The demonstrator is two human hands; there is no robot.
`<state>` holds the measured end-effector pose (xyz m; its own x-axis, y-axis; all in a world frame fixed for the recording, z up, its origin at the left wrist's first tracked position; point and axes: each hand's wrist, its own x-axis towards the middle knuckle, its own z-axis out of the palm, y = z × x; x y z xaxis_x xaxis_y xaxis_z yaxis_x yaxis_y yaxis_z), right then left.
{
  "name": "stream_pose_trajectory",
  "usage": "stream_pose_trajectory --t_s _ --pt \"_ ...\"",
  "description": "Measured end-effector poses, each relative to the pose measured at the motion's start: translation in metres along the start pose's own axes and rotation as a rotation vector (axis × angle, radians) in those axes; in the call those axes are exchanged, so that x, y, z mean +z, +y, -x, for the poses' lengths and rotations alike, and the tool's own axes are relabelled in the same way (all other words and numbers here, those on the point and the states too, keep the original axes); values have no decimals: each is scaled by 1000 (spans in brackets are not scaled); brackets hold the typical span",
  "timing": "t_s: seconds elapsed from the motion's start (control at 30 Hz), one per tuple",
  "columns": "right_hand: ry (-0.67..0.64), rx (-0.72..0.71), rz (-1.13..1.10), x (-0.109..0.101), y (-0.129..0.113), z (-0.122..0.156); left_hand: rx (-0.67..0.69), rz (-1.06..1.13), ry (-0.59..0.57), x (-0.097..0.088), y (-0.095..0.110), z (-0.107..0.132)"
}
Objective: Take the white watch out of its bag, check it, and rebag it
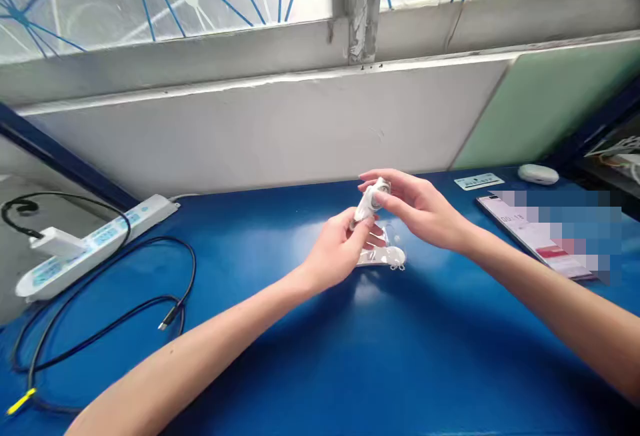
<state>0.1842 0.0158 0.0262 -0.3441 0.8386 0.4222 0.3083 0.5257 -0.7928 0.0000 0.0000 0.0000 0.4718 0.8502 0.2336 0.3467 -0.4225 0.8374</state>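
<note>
Above the middle of a blue table [300,369], both of my hands grip a small white coiled cable bundle [369,200]. My left hand [340,249] pinches its lower end with the fingers closed. My right hand [417,209] pinches its upper end between thumb and fingertips. Just below the hands, a clear plastic wrapper with a white part [386,257] lies on the table.
A white power strip [95,243] with a white plug lies at the left edge, and a black cable [125,319] loops in front of it. At the right lie a printed sheet [530,236], a small label [479,181] and a white oval case [538,174]. A white wall panel stands behind.
</note>
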Motion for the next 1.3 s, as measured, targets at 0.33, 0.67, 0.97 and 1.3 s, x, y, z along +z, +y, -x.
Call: stream_pose_trajectory --t_s 0.33,0.67,0.97,1.3 --pt "88 -307 354 -2 12 64 513 -720 191 7 -24 9" --pt "53 -259 441 -24 42 68 229 -743 -31 6 -35 10" --pt "-5 -217 503 -33 53 68 301 -679 -132 0 -46 5" --pt "-26 -144 484 -48 52 67 310 -587 -79 1 -42 7"
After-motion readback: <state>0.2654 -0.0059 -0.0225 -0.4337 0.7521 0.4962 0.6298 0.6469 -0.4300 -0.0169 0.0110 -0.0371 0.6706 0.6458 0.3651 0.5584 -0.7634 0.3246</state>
